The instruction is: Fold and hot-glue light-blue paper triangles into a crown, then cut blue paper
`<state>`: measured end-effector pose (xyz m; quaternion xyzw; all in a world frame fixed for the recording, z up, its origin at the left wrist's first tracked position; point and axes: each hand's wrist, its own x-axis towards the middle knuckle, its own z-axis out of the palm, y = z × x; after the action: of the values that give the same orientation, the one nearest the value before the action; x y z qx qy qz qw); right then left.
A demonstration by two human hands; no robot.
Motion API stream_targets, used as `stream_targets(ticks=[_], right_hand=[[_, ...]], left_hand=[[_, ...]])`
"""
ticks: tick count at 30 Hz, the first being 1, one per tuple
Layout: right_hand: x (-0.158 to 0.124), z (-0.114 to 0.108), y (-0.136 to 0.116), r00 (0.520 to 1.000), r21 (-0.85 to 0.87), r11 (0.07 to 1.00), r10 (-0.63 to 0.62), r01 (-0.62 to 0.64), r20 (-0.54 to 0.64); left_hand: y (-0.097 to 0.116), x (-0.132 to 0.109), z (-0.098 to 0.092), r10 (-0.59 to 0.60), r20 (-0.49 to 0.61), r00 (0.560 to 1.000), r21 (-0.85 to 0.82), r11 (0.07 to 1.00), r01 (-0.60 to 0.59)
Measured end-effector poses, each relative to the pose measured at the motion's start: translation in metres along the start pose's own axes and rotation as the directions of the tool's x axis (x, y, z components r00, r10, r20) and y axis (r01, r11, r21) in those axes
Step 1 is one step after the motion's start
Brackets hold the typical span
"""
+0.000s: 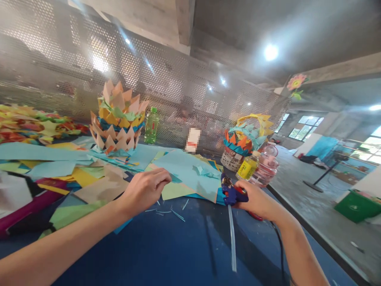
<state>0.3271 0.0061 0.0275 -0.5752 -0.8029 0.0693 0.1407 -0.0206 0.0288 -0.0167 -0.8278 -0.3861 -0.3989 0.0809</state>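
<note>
My left hand pinches a small folded light-blue paper piece just above the dark blue table, its fingers closed on it. My right hand grips a blue and red hot glue gun with a clear glue stick trailing from its back toward me. The gun's nozzle points left toward a light-blue paper sheet, on which another small folded blue piece lies. A black cord runs from the gun along my right forearm.
Loose coloured paper sheets cover the left of the table. A tall paper basket and a green bottle stand at the back, a smaller handled paper basket, a yellow-labelled bottle and a pink jar at the right edge. Behind is a perforated metal screen.
</note>
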Motion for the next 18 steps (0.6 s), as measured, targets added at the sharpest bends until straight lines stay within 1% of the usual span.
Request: stream_targets(ticks=[2,4,6,7,10,14,16,18], right_hand=[[-0.007,-0.007,0.020,0.994,-0.024,0.994,0.107,-0.107,0.036],[-0.016,-0.010,0.041,0.972,-0.027,0.974,0.227,-0.226,0.054],[-0.026,-0.011,0.061,0.946,-0.001,0.947,0.320,-0.320,0.051],[-0.033,-0.010,0.070,0.937,0.011,0.938,0.346,-0.347,0.039],[-0.055,-0.007,0.095,0.924,0.000,0.924,0.383,-0.383,-0.012],[-0.087,-0.003,0.121,0.924,0.008,0.924,0.383,-0.383,0.017],[-0.099,-0.005,0.130,0.921,0.025,0.921,0.388,-0.389,0.018],[-0.105,-0.011,0.132,0.907,0.012,0.907,0.421,-0.421,-0.015]], left_hand=[[-0.001,0.000,0.001,0.004,0.001,1.000,0.001,1.000,-0.004],[-0.001,-0.001,0.002,0.006,0.003,1.000,0.003,1.000,-0.006],[-0.002,-0.001,0.002,0.011,0.008,1.000,0.002,1.000,-0.011],[-0.003,-0.001,0.003,0.014,0.009,1.000,0.002,1.000,-0.014],[-0.003,-0.001,0.003,0.017,0.016,1.000,0.005,1.000,-0.017],[0.000,0.000,0.002,0.014,0.028,1.000,0.010,1.000,-0.014],[0.001,0.001,0.001,0.016,0.028,0.999,0.010,1.000,-0.017],[0.002,0.001,0.001,0.022,0.024,0.999,0.013,1.000,-0.022]])
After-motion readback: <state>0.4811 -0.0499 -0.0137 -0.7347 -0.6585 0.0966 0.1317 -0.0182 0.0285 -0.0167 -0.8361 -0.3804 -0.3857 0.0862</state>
